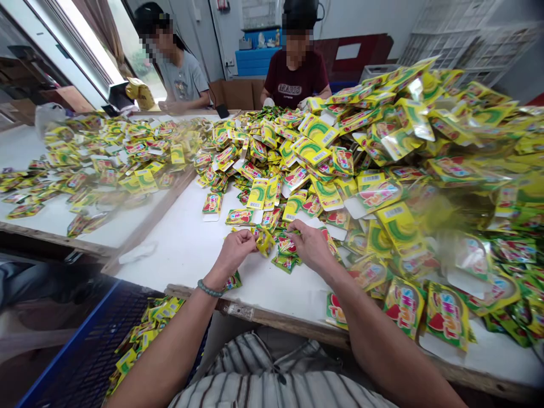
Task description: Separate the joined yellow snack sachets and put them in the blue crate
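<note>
My left hand (238,249), a beaded bracelet on its wrist, is closed in a pinch on a small shiny yellow sachet (265,242) just above the white table. To its right, my right hand (313,245) has its fingers curled together over green and red sachets (285,247); what its fingertips grip, if anything, is hidden. Another small green sachet (233,280) lies by my left wrist. Just beyond both hands, flat yellow-green printed boxes (258,194) with white flaps lie at the edge of a large heap.
The heap of printed boxes (382,124) rises high at the right. A wooden strip (155,218) divides the table from another heap (140,141) at the left. Below the front edge stands a blue crate (76,345) with packets. Two people (182,79) work across the table.
</note>
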The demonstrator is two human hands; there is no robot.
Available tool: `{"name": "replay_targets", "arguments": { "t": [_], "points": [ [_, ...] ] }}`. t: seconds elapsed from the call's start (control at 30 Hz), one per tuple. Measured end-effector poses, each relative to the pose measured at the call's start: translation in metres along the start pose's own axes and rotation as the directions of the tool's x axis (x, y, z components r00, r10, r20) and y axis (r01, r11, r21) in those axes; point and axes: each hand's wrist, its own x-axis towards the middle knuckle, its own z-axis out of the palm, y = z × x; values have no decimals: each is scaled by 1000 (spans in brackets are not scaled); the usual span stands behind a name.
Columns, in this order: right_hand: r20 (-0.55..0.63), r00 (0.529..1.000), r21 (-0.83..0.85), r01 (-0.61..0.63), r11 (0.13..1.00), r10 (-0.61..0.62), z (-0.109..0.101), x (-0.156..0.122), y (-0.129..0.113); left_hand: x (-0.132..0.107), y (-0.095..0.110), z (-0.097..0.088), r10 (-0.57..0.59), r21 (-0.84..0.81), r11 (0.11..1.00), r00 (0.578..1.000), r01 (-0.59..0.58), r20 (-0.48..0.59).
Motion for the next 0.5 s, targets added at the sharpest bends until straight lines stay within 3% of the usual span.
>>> {"name": "replay_targets", "arguments": {
  "t": [0.1,0.2,0.33,0.5],
  "points": [
    [6,1000,37,-16,999,15,13,-1,0,-8,1,4,-134,-281,948,989,147,66],
    [27,999,4,-17,1000,17,28,-4,-2,-14,-2,10,-208,-403,887,975,224,85],
    [36,999,15,-24,1000,24,40,-8,-8,-17,-9,18,-260,-399,877,963,269,78],
    [-36,998,78,-51,996,54,36,-8,-10,-17,-15,22,-262,-369,886,960,282,103]
  ]
}}
